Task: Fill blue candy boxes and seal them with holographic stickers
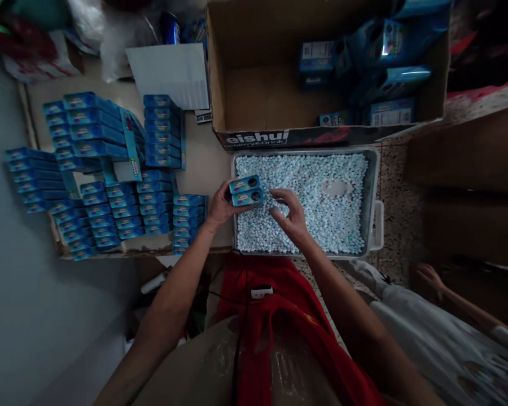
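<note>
My left hand (222, 205) is wrapped round two small blue boxes (246, 192), which lie side by side over the left edge of a tray. Each box shows a dark round spot near its right end. The clear-walled tray (375, 169) holds a layer of small white and pale blue pieces (305, 220), with a bare patch at the right. Just right of the boxes, my right hand (290, 216) hovers above the pieces, thumb and fingers apart, nothing visible between them.
Stacks of blue boxes (97, 135) cover the table on the left. Beyond the tray stands a large open carton (258, 137) with blue packages inside. A white panel (167, 73) lies at its left. Another person's hand (429, 276) is at the right.
</note>
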{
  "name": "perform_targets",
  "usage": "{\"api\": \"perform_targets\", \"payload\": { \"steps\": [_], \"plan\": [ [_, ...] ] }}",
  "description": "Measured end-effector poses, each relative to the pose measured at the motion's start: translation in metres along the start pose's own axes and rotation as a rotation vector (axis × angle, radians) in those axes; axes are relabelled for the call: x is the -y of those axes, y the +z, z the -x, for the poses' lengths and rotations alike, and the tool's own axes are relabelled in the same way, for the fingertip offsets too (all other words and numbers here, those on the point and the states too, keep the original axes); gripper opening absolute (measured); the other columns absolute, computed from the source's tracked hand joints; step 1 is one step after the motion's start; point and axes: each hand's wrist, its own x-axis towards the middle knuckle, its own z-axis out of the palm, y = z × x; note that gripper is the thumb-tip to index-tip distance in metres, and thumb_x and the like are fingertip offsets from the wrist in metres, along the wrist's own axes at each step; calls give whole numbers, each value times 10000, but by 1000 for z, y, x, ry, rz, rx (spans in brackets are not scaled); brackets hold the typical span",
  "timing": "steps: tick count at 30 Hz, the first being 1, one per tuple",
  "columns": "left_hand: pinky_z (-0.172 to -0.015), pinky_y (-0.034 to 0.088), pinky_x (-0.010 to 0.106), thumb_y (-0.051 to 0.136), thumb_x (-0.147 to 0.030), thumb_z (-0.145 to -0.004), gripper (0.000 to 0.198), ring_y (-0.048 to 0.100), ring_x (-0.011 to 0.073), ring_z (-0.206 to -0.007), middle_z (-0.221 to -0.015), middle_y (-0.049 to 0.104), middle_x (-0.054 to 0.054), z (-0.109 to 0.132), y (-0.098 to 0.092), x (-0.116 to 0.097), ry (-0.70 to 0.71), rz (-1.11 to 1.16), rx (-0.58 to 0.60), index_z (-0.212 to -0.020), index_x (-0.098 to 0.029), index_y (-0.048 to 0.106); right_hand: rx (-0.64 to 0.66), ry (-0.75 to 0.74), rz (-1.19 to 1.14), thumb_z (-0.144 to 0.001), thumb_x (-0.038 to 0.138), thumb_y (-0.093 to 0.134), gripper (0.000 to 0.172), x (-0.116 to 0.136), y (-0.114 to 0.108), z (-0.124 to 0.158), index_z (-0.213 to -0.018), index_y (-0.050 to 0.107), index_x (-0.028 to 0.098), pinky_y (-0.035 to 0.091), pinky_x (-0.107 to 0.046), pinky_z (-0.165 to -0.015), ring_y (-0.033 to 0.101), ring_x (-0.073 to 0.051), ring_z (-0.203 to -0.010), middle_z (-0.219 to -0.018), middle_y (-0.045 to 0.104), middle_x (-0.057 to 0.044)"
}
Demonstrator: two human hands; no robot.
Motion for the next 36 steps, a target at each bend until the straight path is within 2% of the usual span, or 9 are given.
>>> {"api": "perform_targets", "payload": {
  "steps": [6,10,12,15,20,23,27,33,36],
  "plan": [
    [-1073,532,373,913,-451,-660,714,692,271,-1197,-1272,726,86,-9,-49,-24,82,-316,4,-1278,-209,647,-39,75,21,-879,373,663,397,-4,6,-20,-1260,649,265,575,-431,-963,670,-249,-1098,-1243,665,-85],
    [-1089,515,352,911,-383,-659,657,675,275,-1220,-1286,715,85,-36,-87,-27,153,-464,71,-1242,-204,668,-11,-42,182,-826,348,720,548,-5,23,-24,-1354,605,260,537,-508,-1046,598,-309,-1249,-1363,619,-123],
    [-1105,510,368,942,-388,-615,704,661,291,-1244,-1303,704,97,-52,-105,-17,163,-476,80,-1236,-198,669,46,-137,235,-818,320,736,621,1,40,-29,-1414,574,249,476,-543,-1136,532,-331,-1358,-1440,584,-141],
    [-1126,505,409,983,-384,-545,861,647,309,-1281,-1344,683,134,-72,-126,9,114,-426,-3,-1297,-168,623,144,-236,261,-842,272,706,572,9,73,-46,-1402,596,245,413,-544,-1205,513,-323,-1393,-1458,579,-138],
    [-1057,564,446,979,-420,-526,954,691,306,-1237,-1362,682,174,-83,-137,47,-50,-247,65,-1347,-159,571,175,-186,215,-861,226,622,368,1,114,-72,-1222,690,234,518,-479,-1088,623,-279,-1199,-1245,671,-116],
    [-1091,551,465,982,-348,-510,1011,663,326,-1299,-1428,645,184,-75,-138,51,-20,-252,102,-1408,-173,552,167,-116,224,-871,250,616,308,-11,118,-64,-1164,709,226,562,-447,-988,649,-262,-1090,-1154,693,-107],
    [-1138,530,459,965,-256,-556,1110,579,343,-1414,-1530,580,173,-42,-155,34,27,-332,13,-1545,-207,463,165,-57,273,-874,279,615,282,-25,111,-36,-1127,723,215,566,-452,-945,659,-261,-1025,-1104,707,-108],
    [-1034,601,465,778,-397,-836,451,732,289,-1145,-1243,765,89,29,-185,5,-98,-410,-225,-1242,-219,693,168,-19,388,-889,260,603,289,-32,110,-26,-1148,727,220,541,-470,-1003,652,-280,-1072,-1126,708,-115],
    [-997,612,502,746,-430,-867,352,748,290,-1051,-1134,788,74,33,-183,1,-12,-459,-280,-1162,-238,728,202,-44,483,-899,208,598,310,-25,109,-37,-1184,720,217,513,-478,-1053,631,-293,-1130,-1171,704,-121]
  ]
}}
